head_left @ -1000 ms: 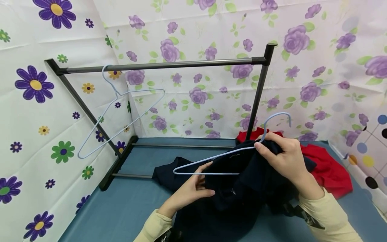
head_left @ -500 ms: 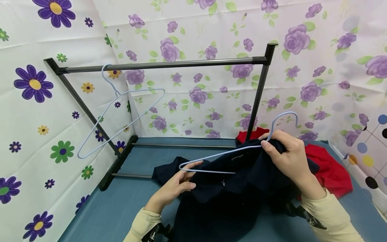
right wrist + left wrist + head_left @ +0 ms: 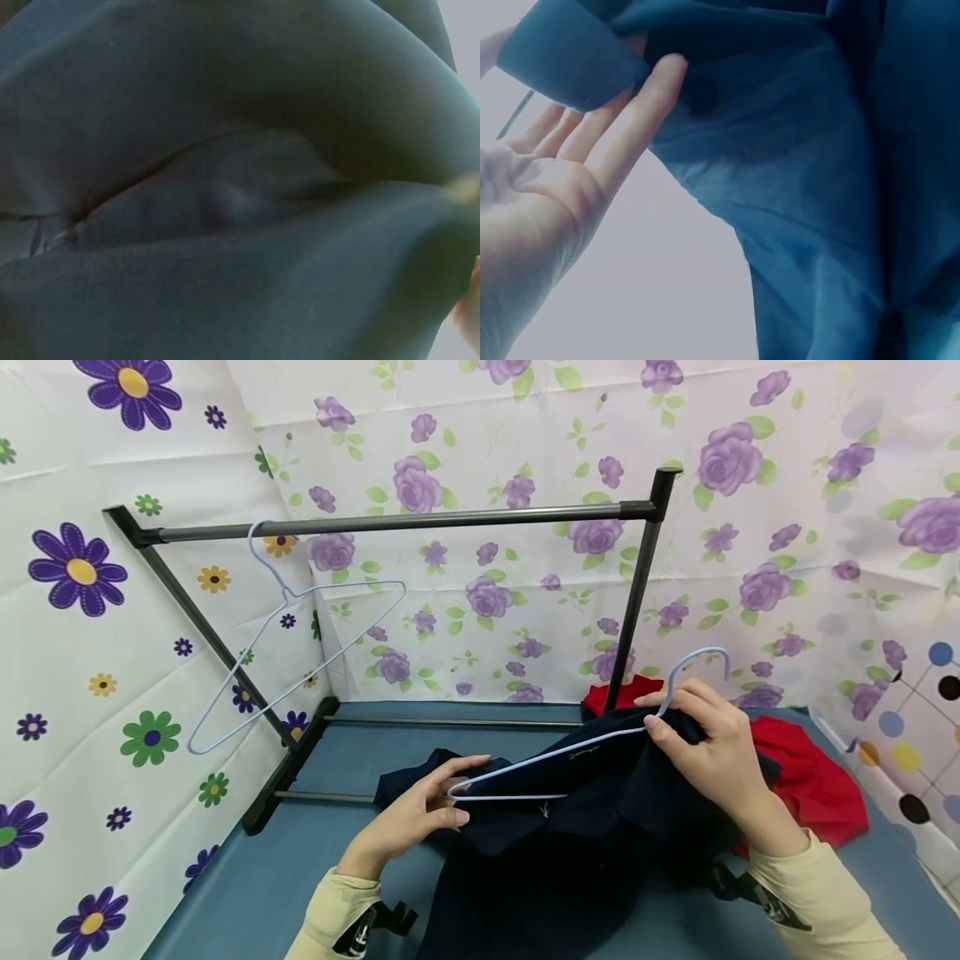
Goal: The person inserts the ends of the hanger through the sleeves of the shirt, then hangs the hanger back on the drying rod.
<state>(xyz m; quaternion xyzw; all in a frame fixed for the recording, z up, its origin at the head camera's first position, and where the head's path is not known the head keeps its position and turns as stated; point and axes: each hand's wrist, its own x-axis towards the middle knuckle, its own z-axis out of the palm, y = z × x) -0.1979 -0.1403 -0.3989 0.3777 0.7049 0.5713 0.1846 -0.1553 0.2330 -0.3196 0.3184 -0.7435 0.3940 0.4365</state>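
In the head view a light blue clothes hanger (image 3: pixel 670 683) lies part way inside the neck opening of a dark navy shirt (image 3: pixel 555 893). My right hand (image 3: pixel 708 747) pinches the hanger just below its hook, with shirt cloth bunched under the fingers. At the hanger's left corner, my left hand (image 3: pixel 405 818) holds the edge of the neck opening between thumb and fingers. The left wrist view shows a flap of the shirt (image 3: pixel 577 64) crossing those fingers. Cloth fills most of the right wrist view, where only a sliver of skin shows at the edge.
A black metal rack (image 3: pixel 420 522) stands behind the shirt, and a second light blue hanger (image 3: pixel 262 627) hangs from its bar at the left. Red cloth (image 3: pixel 810 777) lies on the blue-grey tabletop (image 3: pixel 300 877) at the right. Flower-patterned sheets (image 3: pixel 510 610) surround the table.
My left hand has moved left along the hanger to its corner, drawing the neck opening's edge with it. My right hand has shifted slightly right, still pinching the hanger.
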